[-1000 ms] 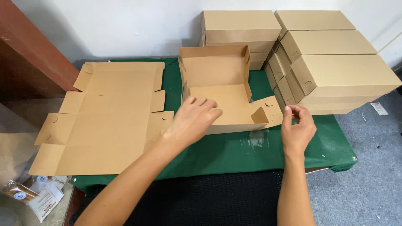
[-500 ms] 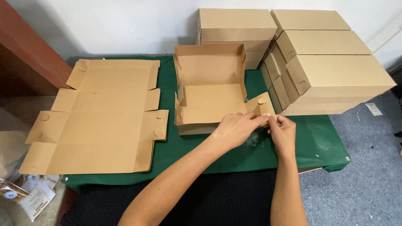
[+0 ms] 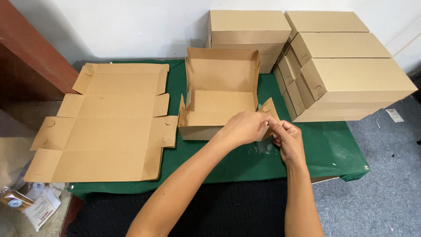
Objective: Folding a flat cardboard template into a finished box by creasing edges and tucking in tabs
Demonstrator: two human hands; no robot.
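Observation:
A half-folded brown cardboard box [image 3: 219, 94] stands open on the green table cover [image 3: 333, 149], its back wall and left side upright. My left hand [image 3: 243, 127] reaches across and grips the box's right front flap [image 3: 268, 107]. Against the same flap, just to the right, my right hand [image 3: 287, 140] pinches its lower edge. Both hands touch each other at the box's front right corner.
A flat unfolded cardboard blank [image 3: 109, 123] lies on the left of the table. Closed folded boxes [image 3: 351, 79] are stacked at the back right, more [image 3: 247, 28] behind the open box. A red-brown cabinet [image 3: 30, 66] stands left; paper packets [image 3: 30, 204] lie at the lower left.
My left hand has moved from the box's front left over to its right flap, joining my right hand there. The view has shifted slightly.

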